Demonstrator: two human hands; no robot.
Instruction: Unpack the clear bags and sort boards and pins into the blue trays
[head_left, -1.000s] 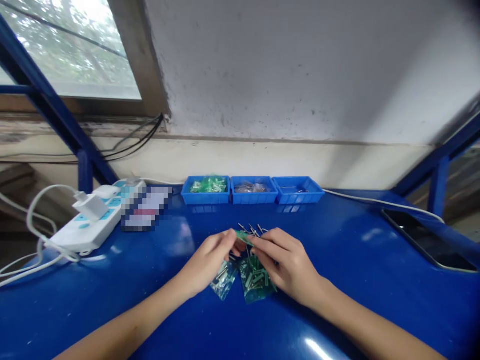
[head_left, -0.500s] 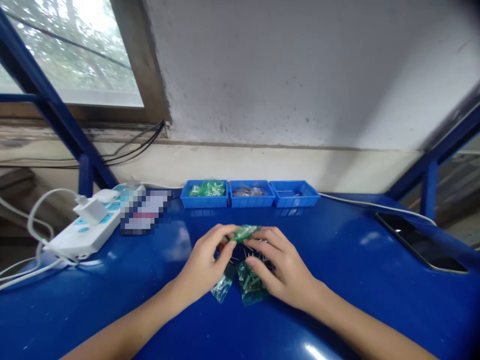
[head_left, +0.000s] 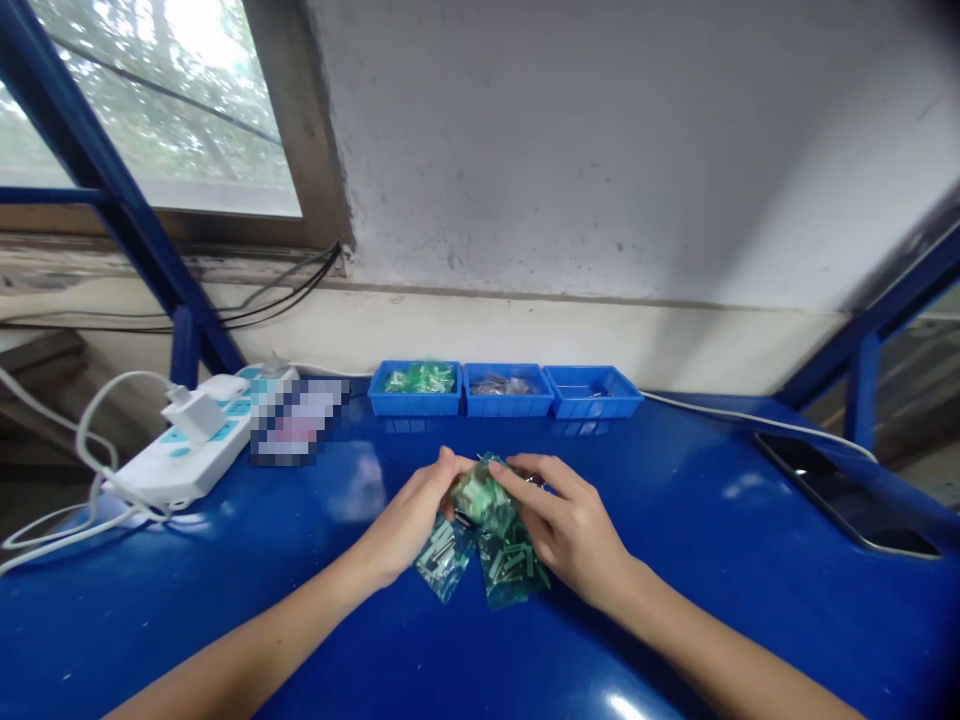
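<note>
Between my two hands is a green plastic bag (head_left: 478,496) with pale pieces showing through it. My left hand (head_left: 420,505) holds the bag's left side, its thumb raised and the other fingers partly hidden behind the plastic. From the right, my right hand (head_left: 559,510) grips the bag with its fingers bent over the upper edge. Below on the blue table lie a small clear bag of pale and metal pieces (head_left: 444,560) and a green bag of similar pieces (head_left: 511,572). Some dark and metal bits show between the hands.
Along the wall stand three blue bins: one with green bags (head_left: 416,403), one with small parts (head_left: 508,405), one with a few thin pieces (head_left: 596,407). A white power strip (head_left: 187,455) and blurred-out item (head_left: 300,420) lie left; a black phone (head_left: 840,490) lies right.
The held green bag has come lower and spread out toward the view. My left thumb has lifted, and my right fingers have shifted onto the bag. The whole view has moved slightly.
</note>
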